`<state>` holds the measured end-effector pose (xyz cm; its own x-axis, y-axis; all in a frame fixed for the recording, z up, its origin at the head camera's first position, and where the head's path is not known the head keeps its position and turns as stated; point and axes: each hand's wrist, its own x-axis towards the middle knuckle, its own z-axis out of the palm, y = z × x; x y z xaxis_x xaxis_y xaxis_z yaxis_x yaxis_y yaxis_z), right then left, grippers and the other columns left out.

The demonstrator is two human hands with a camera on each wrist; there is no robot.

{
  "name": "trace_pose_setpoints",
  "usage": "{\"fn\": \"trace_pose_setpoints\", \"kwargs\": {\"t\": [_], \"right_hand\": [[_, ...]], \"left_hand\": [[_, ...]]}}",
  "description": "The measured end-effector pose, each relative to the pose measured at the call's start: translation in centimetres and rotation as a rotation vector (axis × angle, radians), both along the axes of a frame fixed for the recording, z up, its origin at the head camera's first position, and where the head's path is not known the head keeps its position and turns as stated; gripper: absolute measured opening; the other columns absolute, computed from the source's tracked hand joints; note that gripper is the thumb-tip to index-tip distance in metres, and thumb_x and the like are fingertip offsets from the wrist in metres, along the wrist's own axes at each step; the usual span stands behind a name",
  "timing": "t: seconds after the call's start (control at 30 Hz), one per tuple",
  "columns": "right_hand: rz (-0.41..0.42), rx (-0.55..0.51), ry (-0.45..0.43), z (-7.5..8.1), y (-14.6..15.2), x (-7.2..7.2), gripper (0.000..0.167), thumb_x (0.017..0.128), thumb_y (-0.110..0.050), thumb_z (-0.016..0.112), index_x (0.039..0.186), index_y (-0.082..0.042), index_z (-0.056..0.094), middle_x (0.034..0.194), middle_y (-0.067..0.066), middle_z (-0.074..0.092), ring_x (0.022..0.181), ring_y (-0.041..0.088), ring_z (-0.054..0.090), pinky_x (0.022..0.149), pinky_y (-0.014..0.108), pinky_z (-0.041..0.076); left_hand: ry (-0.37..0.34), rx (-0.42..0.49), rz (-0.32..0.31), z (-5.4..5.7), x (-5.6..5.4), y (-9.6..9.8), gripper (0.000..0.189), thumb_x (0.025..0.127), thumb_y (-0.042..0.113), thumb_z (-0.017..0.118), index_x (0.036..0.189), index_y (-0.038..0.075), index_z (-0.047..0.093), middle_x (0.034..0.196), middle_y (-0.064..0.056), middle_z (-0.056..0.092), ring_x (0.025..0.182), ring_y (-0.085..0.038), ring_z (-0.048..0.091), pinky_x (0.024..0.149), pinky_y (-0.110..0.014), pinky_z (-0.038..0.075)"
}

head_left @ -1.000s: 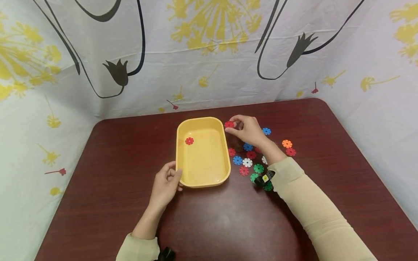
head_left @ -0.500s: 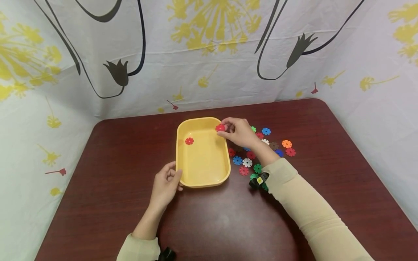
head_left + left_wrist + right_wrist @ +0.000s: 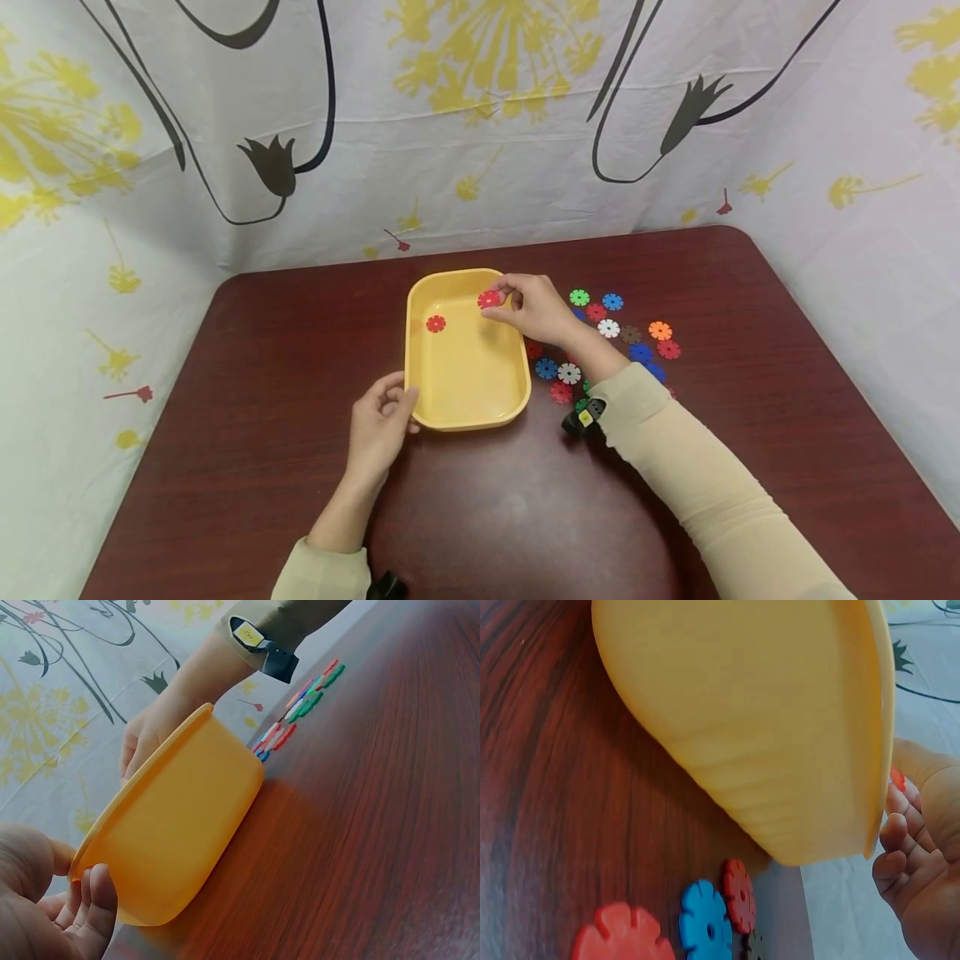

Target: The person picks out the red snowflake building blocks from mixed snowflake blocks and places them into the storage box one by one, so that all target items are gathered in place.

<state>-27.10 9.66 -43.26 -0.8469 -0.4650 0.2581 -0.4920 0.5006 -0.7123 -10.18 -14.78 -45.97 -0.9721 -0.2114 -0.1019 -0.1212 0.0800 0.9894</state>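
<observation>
A yellow tray (image 3: pixel 420 358) stands on the dark red table (image 3: pixel 225 433); one red flower disc (image 3: pixel 435 323) lies inside it. My right hand (image 3: pixel 528 308) hovers over the tray's far right part and pinches a second red flower disc (image 3: pixel 488 299) between thumb and fingers; a sliver of that red disc (image 3: pixel 897 779) shows in the right wrist view. My left hand (image 3: pixel 382 421) rests at the tray's near left corner, thumb on the tray's rim (image 3: pixel 82 859). A heap of coloured flower discs (image 3: pixel 607 329) lies to the right of the tray.
A patterned white cloth (image 3: pixel 480 125) walls in the table at the back and both sides. Black wrist cameras sit on both sleeves (image 3: pixel 581 417). The discs (image 3: pixel 300 712) lie close to the tray's right wall.
My right hand has carried the red disc leftward from beside the tray's far right rim to above the inside of the tray. The left hand has stayed put.
</observation>
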Motion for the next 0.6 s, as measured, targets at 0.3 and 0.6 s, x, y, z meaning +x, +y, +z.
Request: {"fn": "trace_pose_setpoints", "kwargs": {"t": [0.3,0.6], "right_hand": [[0.032,0.018,0.018,0.2,-1.5,0.1,0.031,0.088,-0.025,0.082,0.11,-0.005,0.073,0.087,0.003,0.065,0.064,0.017,0.05,0.053,0.027,0.043],[0.1,0.031,0.031,0.2,-3.1,0.0,0.028,0.088,-0.023,0.082,0.107,-0.006,0.072,0.086,0.002,0.065,0.064,0.018,0.053,0.06,0.028,0.047]], "left_hand": [[0.007,0.035,-0.003,0.0,-0.1,-0.1,0.038,0.097,0.005,0.066,0.132,-0.007,0.057,0.089,-0.01,0.056,0.065,-0.01,0.06,0.055,-0.022,0.06],[0.009,0.038,-0.014,-0.1,-0.1,-0.1,0.038,0.097,0.005,0.067,0.133,-0.007,0.057,0.09,-0.01,0.055,0.066,-0.01,0.061,0.056,-0.022,0.06]]}}
